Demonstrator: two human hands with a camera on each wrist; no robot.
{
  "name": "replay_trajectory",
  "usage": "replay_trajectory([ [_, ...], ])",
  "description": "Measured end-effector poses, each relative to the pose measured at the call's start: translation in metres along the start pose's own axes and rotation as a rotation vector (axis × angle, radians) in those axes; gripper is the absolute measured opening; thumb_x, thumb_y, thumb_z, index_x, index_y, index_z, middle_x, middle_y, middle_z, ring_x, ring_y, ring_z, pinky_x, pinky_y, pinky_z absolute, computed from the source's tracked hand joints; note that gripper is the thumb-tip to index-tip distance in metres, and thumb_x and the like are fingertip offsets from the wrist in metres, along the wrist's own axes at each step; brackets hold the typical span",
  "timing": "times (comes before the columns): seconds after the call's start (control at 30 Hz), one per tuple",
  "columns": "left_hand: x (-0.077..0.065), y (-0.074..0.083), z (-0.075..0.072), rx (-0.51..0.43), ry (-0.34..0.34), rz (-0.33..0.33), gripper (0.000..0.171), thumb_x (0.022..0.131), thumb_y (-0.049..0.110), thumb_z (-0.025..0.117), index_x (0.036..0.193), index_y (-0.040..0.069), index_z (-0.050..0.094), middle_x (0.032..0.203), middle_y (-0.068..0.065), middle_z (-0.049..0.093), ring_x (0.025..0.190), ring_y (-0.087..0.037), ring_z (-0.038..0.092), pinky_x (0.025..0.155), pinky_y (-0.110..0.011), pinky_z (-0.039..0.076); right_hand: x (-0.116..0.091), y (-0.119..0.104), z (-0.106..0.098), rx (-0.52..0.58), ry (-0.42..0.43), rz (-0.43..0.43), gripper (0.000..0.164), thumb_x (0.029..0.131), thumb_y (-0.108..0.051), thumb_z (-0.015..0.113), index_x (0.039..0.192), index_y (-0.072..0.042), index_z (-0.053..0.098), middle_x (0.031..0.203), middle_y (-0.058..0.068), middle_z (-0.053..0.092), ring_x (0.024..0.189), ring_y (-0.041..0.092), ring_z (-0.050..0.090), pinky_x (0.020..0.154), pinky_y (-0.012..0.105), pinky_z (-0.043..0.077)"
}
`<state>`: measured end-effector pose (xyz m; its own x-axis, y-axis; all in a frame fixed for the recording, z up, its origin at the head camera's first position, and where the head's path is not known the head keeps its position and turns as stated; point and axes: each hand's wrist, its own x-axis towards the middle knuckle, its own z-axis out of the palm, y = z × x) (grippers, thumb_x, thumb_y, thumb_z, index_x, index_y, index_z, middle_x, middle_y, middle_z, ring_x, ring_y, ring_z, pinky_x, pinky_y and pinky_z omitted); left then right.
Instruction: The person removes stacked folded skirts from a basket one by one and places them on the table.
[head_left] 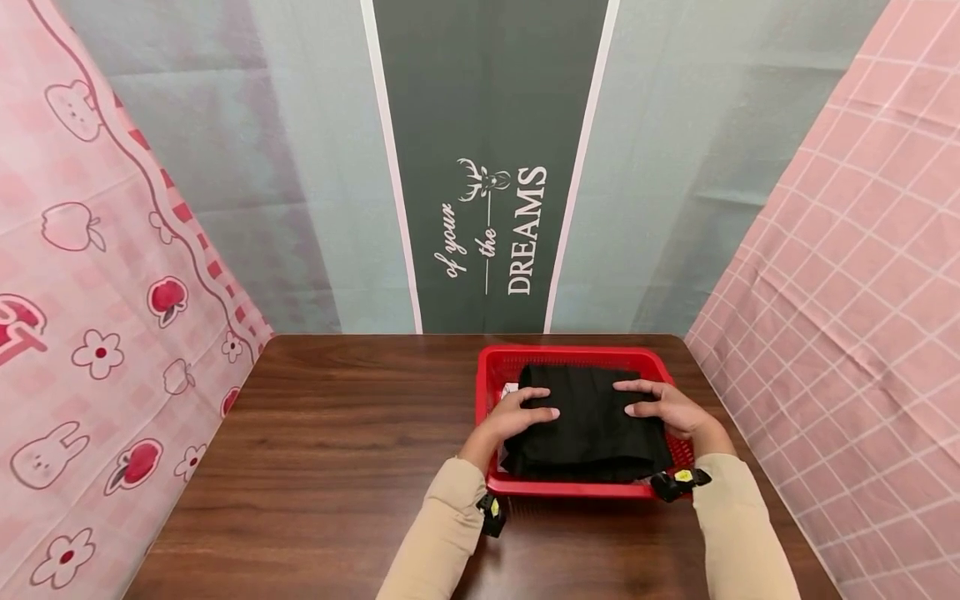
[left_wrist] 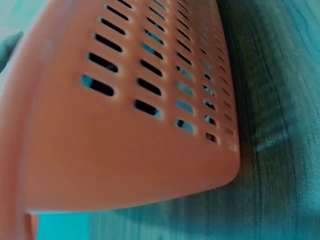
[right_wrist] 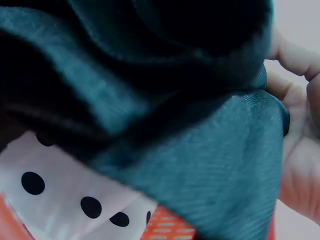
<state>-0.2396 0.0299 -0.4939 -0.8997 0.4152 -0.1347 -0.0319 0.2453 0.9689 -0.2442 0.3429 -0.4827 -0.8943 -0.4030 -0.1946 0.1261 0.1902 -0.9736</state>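
Note:
A folded black cloth (head_left: pixel 585 421) lies in, and rises toward the rim of, a red plastic basket (head_left: pixel 570 489). My left hand (head_left: pixel 517 417) holds the cloth at its left side, with thumb and a finger lying over the top. At the opposite side my right hand (head_left: pixel 675 412) grips it the same way. In the right wrist view the cloth's loose folds (right_wrist: pixel 200 160) hang close to the camera, and the right hand (right_wrist: pixel 300 125) is around their edge. The left wrist view has only the basket's slotted wall (left_wrist: pixel 100 150); the left hand's lower fingers are hidden.
White fabric with black dots (right_wrist: pixel 75 200) lies under the cloth in the basket. The basket stands at the right of a brown wooden table (head_left: pixel 337 467). Pink printed curtains (head_left: pixel 97 292) hang at both sides, and a grey-green curtain (head_left: pixel 487 100) hangs behind.

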Motion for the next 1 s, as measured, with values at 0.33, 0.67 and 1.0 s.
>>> replay_trajectory([
  [0.33, -0.004, 0.012, -0.005, -0.057, 0.093, 0.151, 0.054, 0.073, 0.017, 0.079, 0.124, 0.015, 0.061, 0.124, -0.002, 0.054, 0.109, -0.020, 0.047, 0.087, -0.034, 0.044, -0.017, -0.022, 0.003, 0.002, 0.092, -0.084, 0.052, 0.088, -0.003, 0.062, 0.137, -0.001, 0.044, 0.116, 0.007, 0.056, 0.077, 0.024, 0.065, 0.060, 0.033, 0.053],
  [0.67, -0.014, 0.022, -0.010, -0.305, 0.138, 0.219, 0.053, 0.073, 0.003, 0.077, 0.122, 0.015, 0.062, 0.122, -0.001, 0.054, 0.100, -0.020, 0.056, 0.082, -0.032, 0.048, -0.029, -0.035, 0.031, 0.362, 0.130, -0.327, 0.044, 0.093, 0.010, 0.045, 0.131, -0.010, 0.056, 0.109, 0.006, 0.064, 0.084, 0.024, 0.066, 0.066, 0.039, 0.053],
  [1.0, -0.020, 0.028, -0.017, -0.381, 0.171, 0.272, 0.052, 0.076, 0.000, 0.074, 0.125, 0.009, 0.060, 0.125, -0.006, 0.053, 0.099, -0.021, 0.057, 0.084, -0.031, 0.048, -0.032, -0.042, 0.050, 0.481, 0.147, -0.427, 0.047, 0.093, 0.015, 0.039, 0.130, -0.009, 0.056, 0.111, 0.008, 0.062, 0.086, 0.021, 0.066, 0.065, 0.034, 0.054],
])
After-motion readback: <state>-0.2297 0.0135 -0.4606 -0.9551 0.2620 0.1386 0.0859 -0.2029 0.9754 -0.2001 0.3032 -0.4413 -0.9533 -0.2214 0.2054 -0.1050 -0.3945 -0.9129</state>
